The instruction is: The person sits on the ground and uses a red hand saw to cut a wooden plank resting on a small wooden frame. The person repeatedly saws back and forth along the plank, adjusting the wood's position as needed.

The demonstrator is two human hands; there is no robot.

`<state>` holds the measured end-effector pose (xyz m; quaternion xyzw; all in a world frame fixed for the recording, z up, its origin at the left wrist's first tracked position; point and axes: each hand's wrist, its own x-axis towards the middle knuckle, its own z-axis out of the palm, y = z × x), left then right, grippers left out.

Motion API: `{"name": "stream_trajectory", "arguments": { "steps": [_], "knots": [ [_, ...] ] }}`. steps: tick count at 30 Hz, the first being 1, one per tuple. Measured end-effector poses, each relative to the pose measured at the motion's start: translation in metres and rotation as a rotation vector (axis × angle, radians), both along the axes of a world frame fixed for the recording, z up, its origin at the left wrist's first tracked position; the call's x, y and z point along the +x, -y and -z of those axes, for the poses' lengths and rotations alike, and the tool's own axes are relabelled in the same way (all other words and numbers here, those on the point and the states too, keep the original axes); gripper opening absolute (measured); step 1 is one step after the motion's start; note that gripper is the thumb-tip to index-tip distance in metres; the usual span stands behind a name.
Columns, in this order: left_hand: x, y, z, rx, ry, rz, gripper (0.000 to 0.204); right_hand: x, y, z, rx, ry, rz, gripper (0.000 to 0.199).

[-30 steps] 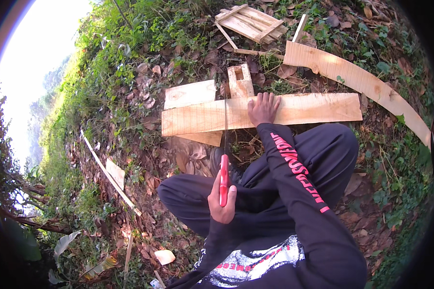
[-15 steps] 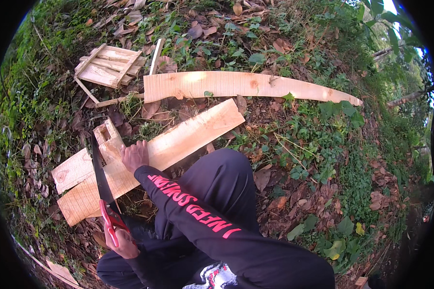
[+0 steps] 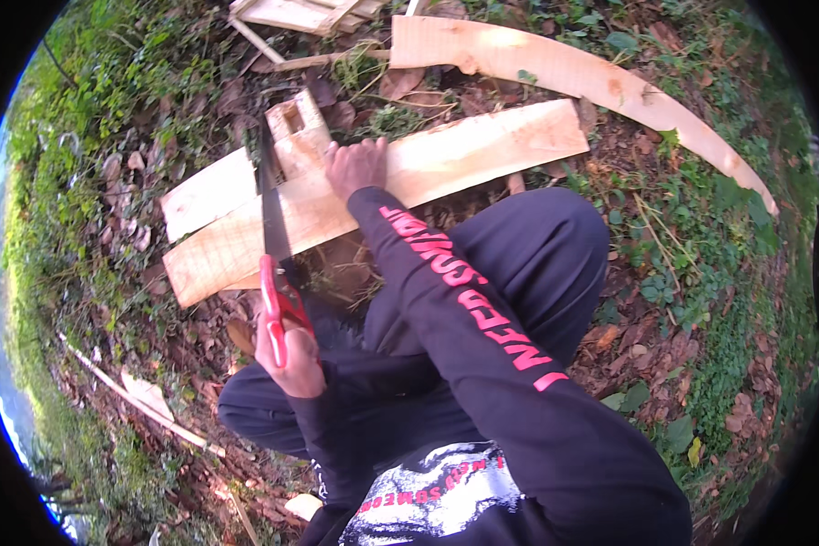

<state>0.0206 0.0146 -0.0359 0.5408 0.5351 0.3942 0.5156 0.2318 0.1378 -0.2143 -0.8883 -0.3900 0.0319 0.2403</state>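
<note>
As seen from the head, apparently at the sawing step, with left hand (image 3: 288, 359) gripping red-handled saw (image 3: 276, 238) across pale board (image 3: 437, 164) before bent legs (image 3: 546, 255), fingers of right hand (image 3: 355, 168) laid on top. Next, likely calls for steady strokes, with board pinned.

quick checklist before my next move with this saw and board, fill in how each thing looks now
1. Left hand around the red saw handle: ok
2. Blade lying across the long board: ok
3. Right hand resting on that board: ok
4. Right hand clear of the blade, off to its right: ok
5. Cut started in the wood: cannot tell, no kerf is visible
6. Board resting firmly on the wooden block: cannot tell, the contact is hidden
</note>
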Motion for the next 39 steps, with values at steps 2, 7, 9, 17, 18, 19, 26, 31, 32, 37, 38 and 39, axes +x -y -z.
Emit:
{"name": "stream_trajectory", "arguments": {
  "steps": [2,7,9,17,18,19,26,31,32,37,38,39],
  "knots": [
    [-0.024,0.033,-0.014,-0.047,0.011,0.037,0.052,0.007,0.005,-0.012,-0.067,-0.006,-0.006,0.053],
    [-0.025,0.034,-0.033,-0.128,-0.011,0.031,0.053,0.012,0.010,-0.011,-0.050,0.005,-0.027,0.056],
    [-0.001,-0.002,-0.008,-0.129,-0.013,-0.008,0.052,0.007,0.009,-0.016,-0.065,-0.031,-0.038,0.057],
    [-0.030,0.060,-0.035,-0.113,-0.018,0.044,0.058,0.012,0.012,-0.015,-0.052,-0.031,-0.030,0.058],
    [-0.031,0.065,-0.042,-0.118,-0.037,0.045,0.059,0.013,0.012,-0.017,-0.053,-0.020,-0.034,0.058],
    [-0.028,0.059,-0.039,-0.122,-0.054,0.054,0.060,0.012,0.013,-0.017,-0.054,-0.008,-0.039,0.059],
    [0.019,-0.006,0.005,-0.098,-0.048,-0.019,0.047,0.008,0.008,-0.011,-0.016,0.047,-0.020,0.059],
    [-0.023,0.060,-0.037,-0.098,-0.101,0.046,0.059,0.013,0.007,-0.012,-0.062,0.069,-0.025,0.059],
    [-0.026,0.067,-0.041,-0.108,-0.113,0.042,0.061,0.007,0.008,-0.012,-0.056,0.075,-0.036,0.059],
    [-0.001,0.001,0.010,-0.046,-0.099,0.052,0.052,0.005,0.010,-0.010,-0.060,0.051,-0.050,0.059],
    [0.001,0.007,0.004,-0.056,-0.092,0.046,0.050,0.009,0.009,-0.011,-0.046,0.057,-0.038,0.059],
    [0.003,0.011,0.000,-0.063,-0.083,0.052,0.049,0.014,0.008,-0.011,-0.066,0.056,-0.036,0.059]
  ]
}}
